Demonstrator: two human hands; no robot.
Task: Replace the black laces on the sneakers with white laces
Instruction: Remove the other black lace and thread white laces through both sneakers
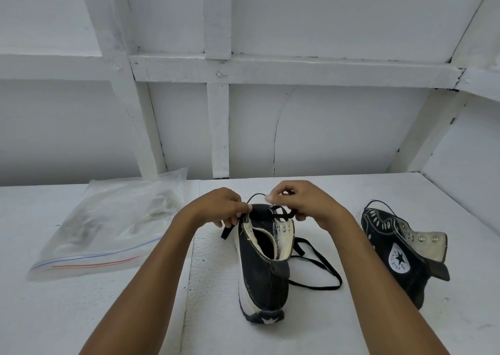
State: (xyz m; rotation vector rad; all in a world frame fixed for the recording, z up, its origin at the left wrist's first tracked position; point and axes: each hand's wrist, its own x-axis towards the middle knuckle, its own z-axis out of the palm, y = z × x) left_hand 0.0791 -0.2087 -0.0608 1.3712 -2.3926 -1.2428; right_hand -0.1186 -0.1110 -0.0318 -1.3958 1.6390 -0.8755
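Note:
A black high-top sneaker [261,270] stands on the white table [108,314], heel toward me, its upper folded open. Its black lace [313,266] trails in a loop to the right of the shoe. My left hand [220,205] pinches the left lace end at the shoe's front, and that end hangs down beside the sole. My right hand [300,200] pinches the lace over the eyelets on the right. A second black sneaker [400,249] with a star patch lies on its side to the right, black lace still threaded.
A clear zip bag [108,227] with dim contents lies at the left of the table. A white panelled wall [243,127] rises right behind the table, and a side wall closes in at the far right.

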